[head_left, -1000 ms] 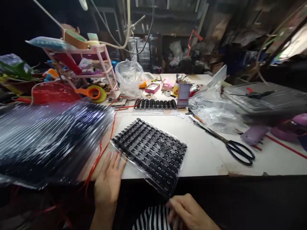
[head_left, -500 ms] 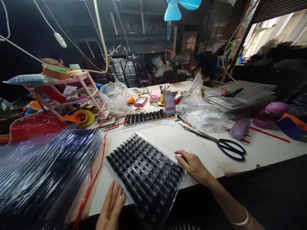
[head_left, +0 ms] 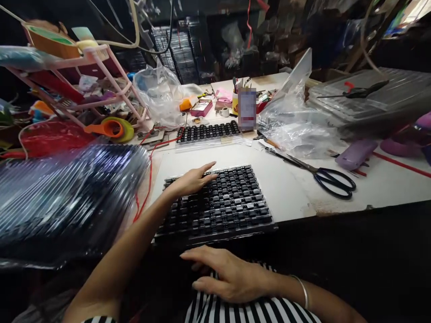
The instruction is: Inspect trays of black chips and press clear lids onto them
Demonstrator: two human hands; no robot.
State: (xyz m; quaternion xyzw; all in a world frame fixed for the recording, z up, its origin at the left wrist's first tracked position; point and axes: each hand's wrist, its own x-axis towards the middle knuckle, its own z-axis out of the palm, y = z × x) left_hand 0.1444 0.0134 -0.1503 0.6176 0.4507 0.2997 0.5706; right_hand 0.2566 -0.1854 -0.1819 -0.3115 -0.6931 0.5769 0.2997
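Has swung the tray of black parts (head_left: 235, 202) since half a second ago, from a slant to nearly in line with the near edge of the white table (head_left: 286, 188). Now reaches across its far left part with the left hand (head_left: 195, 179), fingers parted, gripping nothing visible; cannot tell touching from hovering. Holds the right hand (head_left: 232, 276), drawn back from the tray, over the striped clothing (head_left: 222, 312), thumb and fingers loosely spread, bare of any object.
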